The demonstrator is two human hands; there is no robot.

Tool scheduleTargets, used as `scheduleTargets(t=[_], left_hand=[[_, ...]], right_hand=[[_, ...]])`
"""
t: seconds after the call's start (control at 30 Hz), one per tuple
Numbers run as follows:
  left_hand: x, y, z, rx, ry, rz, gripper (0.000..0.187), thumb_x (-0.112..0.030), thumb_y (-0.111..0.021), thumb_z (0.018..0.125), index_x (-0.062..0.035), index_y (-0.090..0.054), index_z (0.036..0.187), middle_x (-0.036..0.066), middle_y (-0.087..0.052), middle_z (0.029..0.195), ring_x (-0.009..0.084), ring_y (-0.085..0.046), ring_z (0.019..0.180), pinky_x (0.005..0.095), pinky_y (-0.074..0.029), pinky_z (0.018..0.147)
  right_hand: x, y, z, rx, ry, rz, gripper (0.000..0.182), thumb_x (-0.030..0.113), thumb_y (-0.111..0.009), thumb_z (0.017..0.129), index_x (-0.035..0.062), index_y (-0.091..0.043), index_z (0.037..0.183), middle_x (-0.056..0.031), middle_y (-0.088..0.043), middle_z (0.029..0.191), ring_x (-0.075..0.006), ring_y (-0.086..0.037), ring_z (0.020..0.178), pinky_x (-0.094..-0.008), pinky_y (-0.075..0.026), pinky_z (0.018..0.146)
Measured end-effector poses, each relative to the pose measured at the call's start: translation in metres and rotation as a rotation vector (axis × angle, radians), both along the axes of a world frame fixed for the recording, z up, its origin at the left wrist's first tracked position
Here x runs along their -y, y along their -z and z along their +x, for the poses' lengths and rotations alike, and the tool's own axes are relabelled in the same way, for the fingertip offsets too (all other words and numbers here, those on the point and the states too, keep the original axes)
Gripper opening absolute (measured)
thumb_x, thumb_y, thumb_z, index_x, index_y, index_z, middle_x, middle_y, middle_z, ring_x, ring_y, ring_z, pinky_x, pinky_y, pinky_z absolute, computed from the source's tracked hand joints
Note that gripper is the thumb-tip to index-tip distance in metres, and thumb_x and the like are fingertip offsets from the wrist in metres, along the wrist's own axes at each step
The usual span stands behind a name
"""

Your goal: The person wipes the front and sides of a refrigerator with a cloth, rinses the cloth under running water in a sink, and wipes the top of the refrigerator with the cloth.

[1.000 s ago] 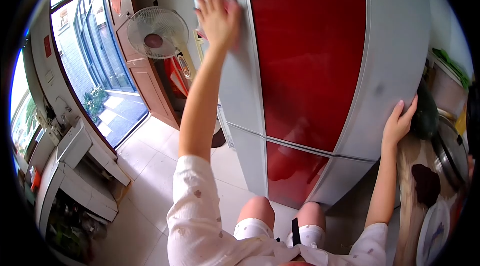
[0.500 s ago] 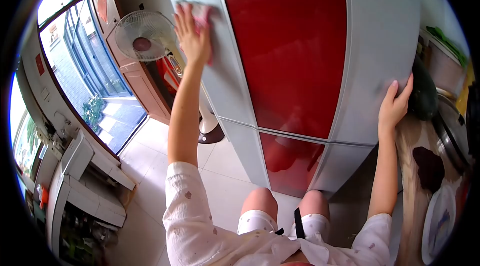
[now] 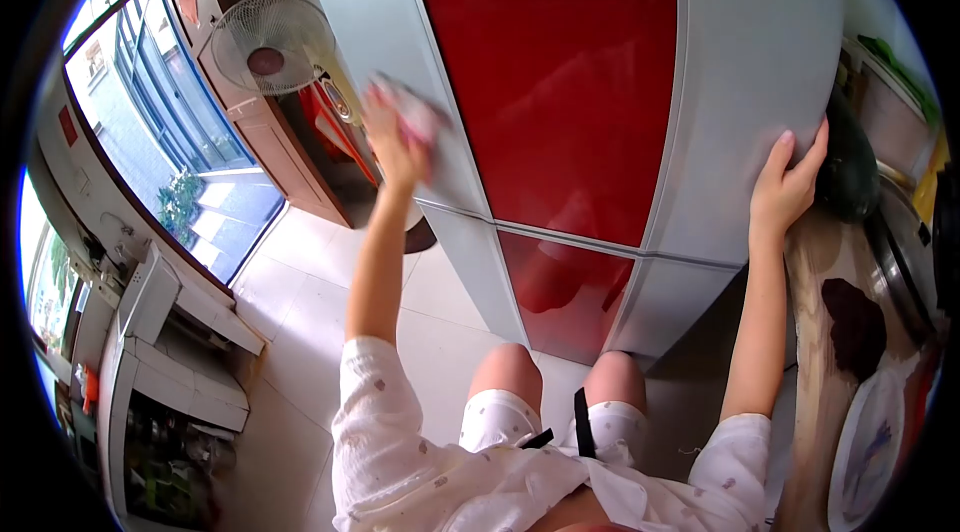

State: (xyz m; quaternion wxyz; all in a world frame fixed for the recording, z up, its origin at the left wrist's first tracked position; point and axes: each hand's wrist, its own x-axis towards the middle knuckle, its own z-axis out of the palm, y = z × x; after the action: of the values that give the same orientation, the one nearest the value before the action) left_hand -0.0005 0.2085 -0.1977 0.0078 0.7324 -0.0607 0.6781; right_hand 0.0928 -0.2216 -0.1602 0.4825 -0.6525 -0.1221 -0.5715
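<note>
A tall refrigerator (image 3: 560,82) with red panels and silver-grey borders stands in front of me. My left hand (image 3: 390,137) presses a pink and white cloth (image 3: 420,120) against the silver strip at its left; both are blurred by motion. At the opposite edge, my right hand (image 3: 785,182) rests against the silver border, thumb and fingers spread apart. Some of its fingertips lie at the corner, partly out of sight. Just right of that hand is a large dark green gourd-like vegetable (image 3: 850,162).
A standing fan (image 3: 272,47) is left of the refrigerator, near an open door (image 3: 280,162) to a courtyard. A wooden counter (image 3: 810,332) at right bears a metal lid (image 3: 900,252), a dark red cloth-like item (image 3: 853,329) and a white oval tray (image 3: 845,452). A tiled counter (image 3: 190,357) is at left.
My left hand and the cloth have slid down the silver strip. My right hand stays at the right edge. The view has shifted slightly.
</note>
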Motion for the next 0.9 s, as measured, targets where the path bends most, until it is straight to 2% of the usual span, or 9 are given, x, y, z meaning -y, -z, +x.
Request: scheduleTargets(t=[0.1, 0.37, 0.47, 0.53, 0.57, 0.67, 0.77, 0.83, 0.9], left_hand=[[-0.002, -0.076, 0.010, 0.123, 0.251, -0.382, 0.059, -0.030, -0.037, 0.085, -0.0056, -0.016, 0.134, 0.018, -0.010, 0.139, 0.0350, -0.012, 0.128, 0.0423, -0.010, 0.103], [0.076, 0.168, -0.001, -0.282, -0.045, 0.185, 0.072, -0.037, -0.050, 0.076, -0.0090, -0.017, 0.133, 0.036, -0.006, 0.132, 0.0516, -0.008, 0.122, 0.0608, -0.006, 0.096], [0.033, 0.158, -0.012, -0.340, -0.167, 0.546, 0.066, -0.041, -0.047, 0.077, -0.0061, -0.025, 0.129, 0.030, -0.021, 0.131, 0.0459, -0.017, 0.122, 0.0582, -0.012, 0.097], [0.010, 0.127, 0.002, -0.103, -0.156, -0.060, 0.056, -0.036, -0.043, 0.082, -0.0061, -0.026, 0.127, 0.025, -0.029, 0.129, 0.0375, -0.026, 0.122, 0.0497, -0.020, 0.099], [0.032, 0.078, -0.005, -0.053, 0.150, -0.515, 0.053, -0.032, -0.040, 0.085, -0.0047, -0.025, 0.128, 0.023, -0.030, 0.128, 0.0335, -0.029, 0.120, 0.0445, -0.022, 0.099], [0.023, 0.049, 0.005, 0.049, 0.446, -0.986, 0.051, -0.021, -0.037, 0.086, 0.0010, -0.020, 0.129, 0.021, -0.031, 0.127, 0.0274, -0.035, 0.113, 0.0392, -0.025, 0.097], [0.065, 0.082, 0.014, 0.079, 0.107, -0.727, 0.058, -0.018, -0.036, 0.084, 0.0025, -0.011, 0.132, 0.022, -0.014, 0.137, 0.0308, -0.020, 0.125, 0.0391, -0.014, 0.103], [0.149, 0.097, 0.012, 0.020, 0.198, -0.624, 0.067, -0.024, -0.044, 0.080, 0.0031, -0.011, 0.132, 0.020, -0.005, 0.139, 0.0316, -0.008, 0.129, 0.0451, -0.003, 0.103], [0.189, 0.139, 0.021, -0.209, 0.078, 0.027, 0.066, -0.041, -0.049, 0.077, -0.0196, -0.022, 0.133, 0.009, -0.020, 0.137, 0.0262, -0.016, 0.127, 0.0457, -0.013, 0.100]], right_hand=[[-0.001, -0.001, 0.002, -0.008, -0.005, 0.014, 0.045, 0.024, -0.046, 0.084, 0.0062, -0.035, 0.124, -0.0148, -0.050, 0.115, -0.0282, -0.054, 0.097, -0.0337, -0.044, 0.078], [0.000, 0.001, 0.000, -0.043, 0.012, 0.006, 0.045, 0.026, -0.046, 0.084, 0.0069, -0.035, 0.124, -0.0153, -0.052, 0.111, -0.0282, -0.055, 0.094, -0.0337, -0.045, 0.077], [0.001, -0.001, 0.000, -0.021, 0.003, 0.013, 0.045, 0.026, -0.047, 0.084, 0.0074, -0.035, 0.124, -0.0156, -0.053, 0.110, -0.0286, -0.056, 0.093, -0.0338, -0.045, 0.076], [0.000, 0.001, -0.002, -0.023, -0.008, 0.017, 0.045, 0.027, -0.046, 0.084, 0.0076, -0.035, 0.124, -0.0153, -0.053, 0.110, -0.0290, -0.056, 0.093, -0.0341, -0.045, 0.076], [-0.001, 0.001, -0.002, -0.030, -0.008, 0.017, 0.045, 0.027, -0.046, 0.084, 0.0076, -0.035, 0.124, -0.0153, -0.053, 0.110, -0.0290, -0.056, 0.093, -0.0341, -0.045, 0.076], [0.000, 0.001, 0.001, -0.031, 0.028, 0.007, 0.046, 0.028, -0.047, 0.084, 0.0076, -0.035, 0.124, -0.0146, -0.053, 0.110, -0.0290, -0.056, 0.093, -0.0342, -0.045, 0.077], [0.000, 0.000, 0.002, -0.069, 0.068, 0.029, 0.047, 0.029, -0.047, 0.083, 0.0075, -0.035, 0.123, -0.0145, -0.053, 0.110, -0.0290, -0.056, 0.093, -0.0343, -0.045, 0.077], [-0.001, 0.001, 0.002, -0.043, 0.040, 0.029, 0.048, 0.029, -0.048, 0.083, 0.0074, -0.036, 0.123, -0.0148, -0.053, 0.110, -0.0292, -0.056, 0.093, -0.0341, -0.045, 0.077], [0.001, 0.003, 0.003, -0.034, 0.018, 0.022, 0.047, 0.029, -0.048, 0.083, 0.0074, -0.036, 0.123, -0.0148, -0.053, 0.110, -0.0293, -0.056, 0.093, -0.0342, -0.045, 0.077]])
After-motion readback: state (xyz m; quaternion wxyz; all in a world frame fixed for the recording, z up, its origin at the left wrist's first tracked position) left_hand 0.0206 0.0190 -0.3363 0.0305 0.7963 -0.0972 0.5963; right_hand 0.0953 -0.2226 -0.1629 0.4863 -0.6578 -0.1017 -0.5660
